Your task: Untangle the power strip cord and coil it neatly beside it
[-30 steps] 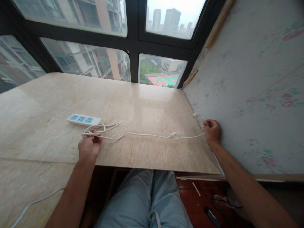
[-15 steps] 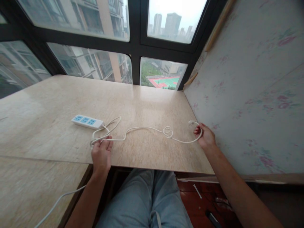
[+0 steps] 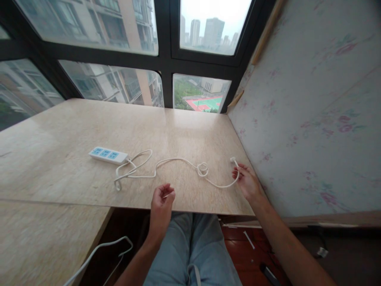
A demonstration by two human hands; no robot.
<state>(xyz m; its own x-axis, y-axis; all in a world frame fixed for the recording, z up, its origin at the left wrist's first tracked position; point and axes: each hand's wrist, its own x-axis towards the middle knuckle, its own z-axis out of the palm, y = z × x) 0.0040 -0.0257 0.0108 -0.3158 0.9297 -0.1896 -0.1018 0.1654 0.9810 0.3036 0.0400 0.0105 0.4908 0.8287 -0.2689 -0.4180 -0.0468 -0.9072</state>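
A white power strip (image 3: 108,155) with blue sockets lies on the left of the stone ledge. Its white cord (image 3: 178,159) runs rightward, with a loop near the strip and a small coil (image 3: 203,169) further along. At the right end, my right hand (image 3: 247,180) pinches the cord just below its white plug (image 3: 233,159), close to the wall. My left hand (image 3: 162,196) hovers by the ledge's front edge, fingers loosely curled, thumb apart, nothing visible in them. It is apart from the cord.
The beige ledge (image 3: 125,123) meets a dark window frame (image 3: 167,91) at the back and a flowered wall (image 3: 297,119) on the right. Another white cable (image 3: 95,248) hangs at the lower left. My legs (image 3: 190,250) are under the front edge.
My left hand has let go of the looped cord near the strip and moved right. My right hand, still on the cord, has shifted slightly left and down along with the plug.
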